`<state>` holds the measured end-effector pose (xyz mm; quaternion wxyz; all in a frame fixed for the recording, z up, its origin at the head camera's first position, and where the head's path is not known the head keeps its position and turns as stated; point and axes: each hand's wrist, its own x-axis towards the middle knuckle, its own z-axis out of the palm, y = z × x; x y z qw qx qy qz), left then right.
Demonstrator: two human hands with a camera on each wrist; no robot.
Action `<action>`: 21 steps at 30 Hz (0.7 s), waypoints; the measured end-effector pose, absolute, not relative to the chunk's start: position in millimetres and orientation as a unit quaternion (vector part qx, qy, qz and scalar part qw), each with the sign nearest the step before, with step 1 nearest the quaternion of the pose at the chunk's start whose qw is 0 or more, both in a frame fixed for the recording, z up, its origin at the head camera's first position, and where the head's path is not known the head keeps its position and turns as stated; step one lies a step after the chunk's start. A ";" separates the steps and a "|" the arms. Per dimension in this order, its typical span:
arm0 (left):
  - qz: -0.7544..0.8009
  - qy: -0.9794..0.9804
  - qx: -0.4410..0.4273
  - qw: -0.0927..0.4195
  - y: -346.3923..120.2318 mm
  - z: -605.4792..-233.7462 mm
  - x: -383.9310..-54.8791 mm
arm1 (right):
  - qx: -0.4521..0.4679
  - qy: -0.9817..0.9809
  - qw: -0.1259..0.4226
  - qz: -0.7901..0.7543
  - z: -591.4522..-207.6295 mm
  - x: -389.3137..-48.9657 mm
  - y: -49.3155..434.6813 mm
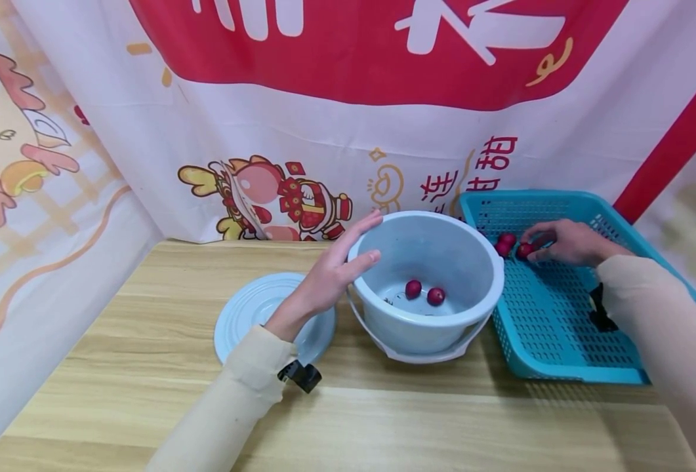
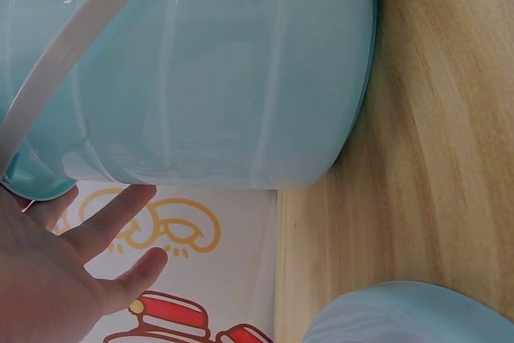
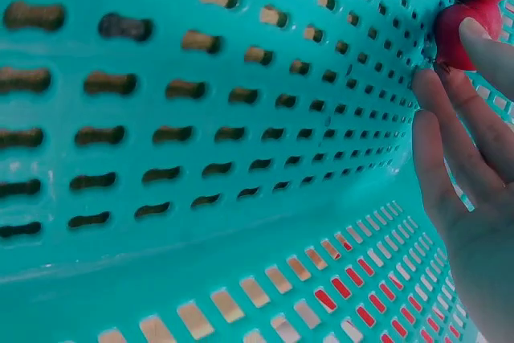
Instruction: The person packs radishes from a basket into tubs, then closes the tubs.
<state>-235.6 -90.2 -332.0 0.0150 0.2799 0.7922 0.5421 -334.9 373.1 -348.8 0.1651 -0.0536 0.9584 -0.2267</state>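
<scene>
A light blue bucket (image 1: 424, 337) stands upright on the table with two red radishes (image 1: 435, 296) at its bottom. My left hand (image 1: 338, 265) rests on the bucket's left rim, thumb over the edge. In the left wrist view the fingers (image 2: 120, 214) look straight and spread beside the outer wall. Inside the turquoise basket (image 1: 560, 354), my right hand (image 1: 572, 242) pinches a red radish (image 1: 523, 251) between thumb and fingers. Two more radishes (image 1: 506, 240) lie just left of it, against the basket's left side.
A round light blue lid (image 1: 235, 321) lies flat on the wooden table (image 1: 383, 426), left of the bucket and partly under my left forearm. The bucket's handle (image 1: 427, 358) hangs down at its front. A printed cloth (image 1: 324, 124) hangs behind the table.
</scene>
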 end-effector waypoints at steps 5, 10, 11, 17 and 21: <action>0.541 0.793 0.278 0.015 -90.5 -331.8 -235.4 | -0.047 0.960 0.154 -0.229 -349.4 -334.7 375.0; 0.541 0.794 0.277 0.018 -90.9 -331.9 -235.1 | -0.052 0.962 0.136 -0.230 -349.1 -333.3 376.0; 0.541 0.793 0.277 0.018 -90.9 -331.9 -235.1 | -0.053 0.963 0.133 -0.229 -348.9 -333.0 375.9; 0.542 0.792 0.279 0.016 -91.0 -331.8 -235.3 | -0.061 0.968 0.107 -0.218 -344.1 -330.4 373.2; 0.542 0.792 0.281 0.016 -90.6 -331.9 -235.7 | -0.059 0.970 0.075 -0.225 -337.8 -325.7 371.0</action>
